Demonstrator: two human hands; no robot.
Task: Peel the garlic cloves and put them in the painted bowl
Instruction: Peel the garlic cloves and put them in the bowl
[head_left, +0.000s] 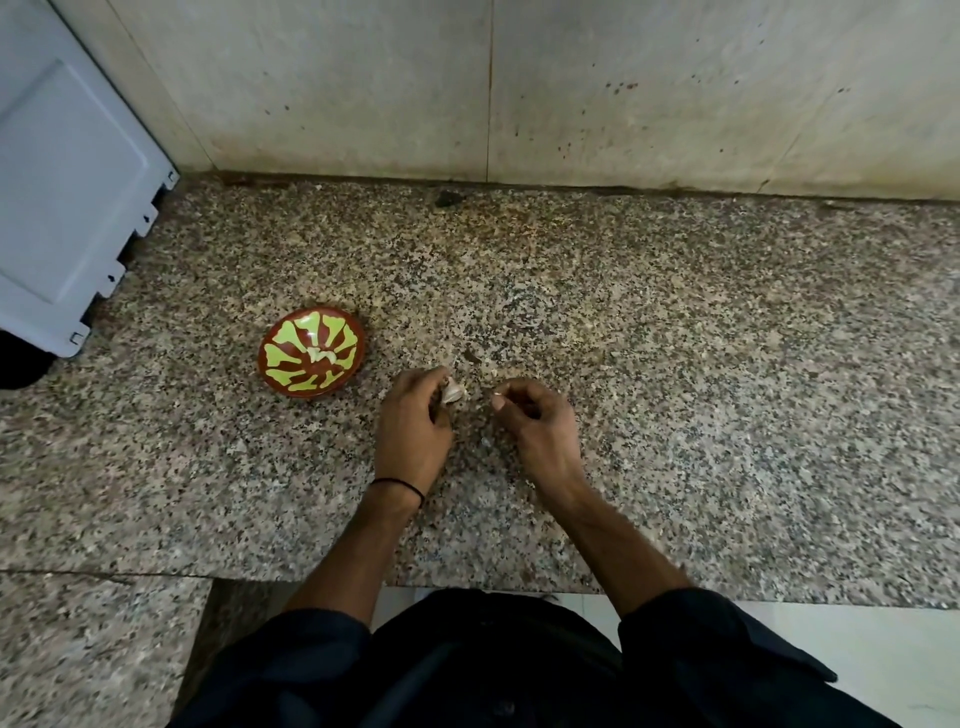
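Garlic (451, 391) is in the left hand (413, 423), a pale piece with papery skin that shows between the closed fingertips, just above the granite counter (675, 364). The right hand (535, 421) is near it, a little apart, with thumb and fingers pinched together; I cannot tell if it holds a bit of skin or nothing. I judge that the peeling step is in hand and this piece is not yet clean. The next move calls for the right fingertips to come back to the garlic, catch a loose edge of skin and pull it off, and then carry the clean clove left to the painted bowl (291, 358). There is one bowl, red-brown with yellow-green shapes, to the left of the hands. About two or three white peeled cloves (321, 356) lie in its middle; the exact number is hard to count.
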